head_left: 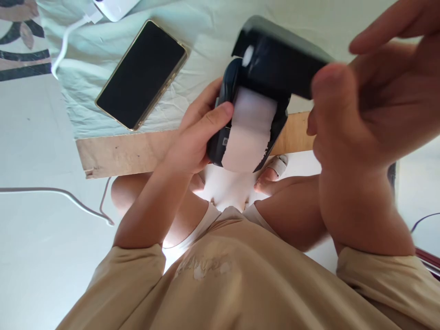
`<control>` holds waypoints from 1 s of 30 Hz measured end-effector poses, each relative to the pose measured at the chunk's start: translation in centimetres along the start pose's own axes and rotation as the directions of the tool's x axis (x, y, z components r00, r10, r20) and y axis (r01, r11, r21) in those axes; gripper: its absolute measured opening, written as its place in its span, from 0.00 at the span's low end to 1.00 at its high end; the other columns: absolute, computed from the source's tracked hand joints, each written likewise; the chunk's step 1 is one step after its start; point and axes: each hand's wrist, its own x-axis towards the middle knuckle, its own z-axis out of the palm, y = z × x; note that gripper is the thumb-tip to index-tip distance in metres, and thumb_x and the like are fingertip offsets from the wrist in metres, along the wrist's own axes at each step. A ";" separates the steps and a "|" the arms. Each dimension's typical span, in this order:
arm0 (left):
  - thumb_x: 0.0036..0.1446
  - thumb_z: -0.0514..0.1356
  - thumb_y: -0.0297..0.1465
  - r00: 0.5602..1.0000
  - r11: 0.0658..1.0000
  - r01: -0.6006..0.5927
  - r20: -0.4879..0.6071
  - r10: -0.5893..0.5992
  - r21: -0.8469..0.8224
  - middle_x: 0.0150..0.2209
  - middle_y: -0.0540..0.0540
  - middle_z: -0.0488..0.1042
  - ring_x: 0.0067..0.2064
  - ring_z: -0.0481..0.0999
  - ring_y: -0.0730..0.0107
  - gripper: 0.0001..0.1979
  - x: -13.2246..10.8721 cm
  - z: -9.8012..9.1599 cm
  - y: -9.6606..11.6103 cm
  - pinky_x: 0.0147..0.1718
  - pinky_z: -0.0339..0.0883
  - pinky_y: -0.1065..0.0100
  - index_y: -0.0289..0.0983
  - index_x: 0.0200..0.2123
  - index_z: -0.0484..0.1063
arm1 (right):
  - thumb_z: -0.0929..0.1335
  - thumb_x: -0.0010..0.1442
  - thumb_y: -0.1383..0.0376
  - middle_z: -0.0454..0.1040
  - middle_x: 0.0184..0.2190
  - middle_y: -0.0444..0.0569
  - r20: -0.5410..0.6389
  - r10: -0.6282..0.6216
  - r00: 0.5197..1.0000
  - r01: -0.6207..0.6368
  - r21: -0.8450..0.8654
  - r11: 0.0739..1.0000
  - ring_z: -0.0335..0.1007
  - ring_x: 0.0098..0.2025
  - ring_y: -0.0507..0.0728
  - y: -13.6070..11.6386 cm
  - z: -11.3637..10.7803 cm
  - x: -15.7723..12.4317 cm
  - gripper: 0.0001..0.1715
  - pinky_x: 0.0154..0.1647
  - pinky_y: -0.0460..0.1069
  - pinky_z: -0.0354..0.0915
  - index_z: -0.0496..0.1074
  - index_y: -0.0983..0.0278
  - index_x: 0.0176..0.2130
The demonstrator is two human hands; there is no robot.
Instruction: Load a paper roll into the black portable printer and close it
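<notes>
My left hand (197, 133) is wrapped round the side of a small dark printer (227, 82), thumb on its edge beside a white paper roll (249, 130) that sits in the open bay. The printer's dark lid (278, 57) stands swung open above the roll. My right hand (357, 119) is close to the camera on the right, thumb and fingers pinching the lid's right end. The printer is held in the air over my lap, just in front of the table edge.
A black phone (141, 73) in a gold case lies on the pale green cloth (103, 46) covering the wooden board (130, 151). A white charger and cable (68, 34) lie at the top left. Another cable (68, 197) trails on the floor.
</notes>
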 end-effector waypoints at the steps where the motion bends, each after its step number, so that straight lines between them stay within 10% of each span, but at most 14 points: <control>1: 0.57 0.59 0.37 1.000 1.000 -0.022 -0.015 0.022 0.013 0.27 0.50 0.69 0.24 0.66 0.79 0.11 0.0 0.0 -0.1 0.21 0.57 0.74 0.37 0.40 0.74 | 0.62 0.63 0.59 0.66 0.34 0.42 -0.103 -0.001 0.995 0.003 0.021 1.000 0.67 0.27 0.47 0.0 0.1 0.1 0.08 0.24 0.48 0.62 0.57 0.59 0.39; 5: 0.58 0.58 0.41 0.999 0.997 -0.040 -0.020 0.041 0.064 0.23 0.50 0.67 0.22 0.63 0.78 0.14 0.0 -0.1 -0.3 0.21 0.56 0.72 0.37 0.37 0.75 | 0.64 0.62 0.59 0.66 0.27 0.42 -0.300 0.010 0.954 0.006 0.052 0.999 0.71 0.27 0.48 0.3 0.3 0.4 0.12 0.21 0.46 0.63 0.58 0.61 0.31; 10: 0.56 0.60 0.42 0.997 0.993 -0.036 0.070 0.029 0.111 0.25 0.49 0.71 0.30 0.72 0.70 0.15 0.3 -0.9 -0.4 0.33 0.66 0.68 0.39 0.41 0.75 | 0.66 0.57 0.61 0.73 0.29 0.40 0.062 -0.160 0.985 0.172 -0.335 0.927 0.67 0.25 0.47 0.5 -0.3 -0.2 0.06 0.25 0.46 0.59 0.69 0.62 0.34; 17: 0.51 0.64 0.44 0.988 0.981 -0.094 0.137 0.071 0.171 0.40 0.45 0.78 0.48 0.74 0.56 0.23 0.6 -1.9 -0.9 0.39 0.70 0.66 0.39 0.47 0.74 | 0.64 0.57 0.58 0.74 0.45 0.39 0.391 0.136 0.910 0.154 -0.625 0.765 0.71 0.35 0.53 -1.2 0.0 -0.2 0.13 0.30 0.49 0.57 0.71 0.54 0.43; 24: 0.57 0.59 0.42 0.997 0.985 -0.064 0.041 0.058 0.161 0.44 0.45 0.75 0.47 0.75 0.62 0.20 -0.2 -0.4 -0.8 0.49 0.68 0.64 0.40 0.50 0.71 | 0.67 0.51 0.60 0.74 0.32 0.39 0.422 0.170 0.890 0.112 -0.566 0.817 0.65 0.26 0.51 -0.5 -0.6 -0.2 0.18 0.29 0.49 0.57 0.66 0.55 0.44; 30: 0.55 0.61 0.42 0.999 0.991 0.008 0.037 -0.013 0.133 0.36 0.47 0.75 0.38 0.75 0.65 0.20 -0.3 -0.7 -0.2 0.43 0.69 0.67 0.40 0.48 0.72 | 0.69 0.49 0.65 0.71 0.38 0.42 0.391 0.105 0.914 -0.056 -0.134 0.989 0.65 0.27 0.45 -0.3 -1.9 -0.1 0.18 0.24 0.44 0.60 0.65 0.59 0.42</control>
